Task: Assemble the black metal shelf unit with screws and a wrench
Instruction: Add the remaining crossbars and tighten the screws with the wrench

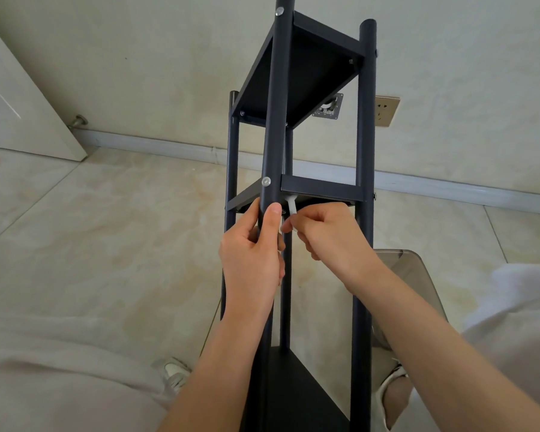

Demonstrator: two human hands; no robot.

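The black shelf unit stands on the tiled floor between the person's knees, close to the wall, its four round posts rising past three shelves. The left hand wraps the near post just below the middle shelf, thumb lying up the front of the tube and fingers curled behind it, so its grip is clamped on the post. A silver screw sits in that post at shelf height; another screw head shows near the top of the same post. The right hand reaches in under the middle shelf, fingers bunched and pinching a small white wrench, which points up to the underside corner of the shelf right beside the post. The top shelf tilts away in this view, and the bottom shelf lies low between the forearms. Behind the unit the wall carries a beige socket and a metal plate. A door stands at the left
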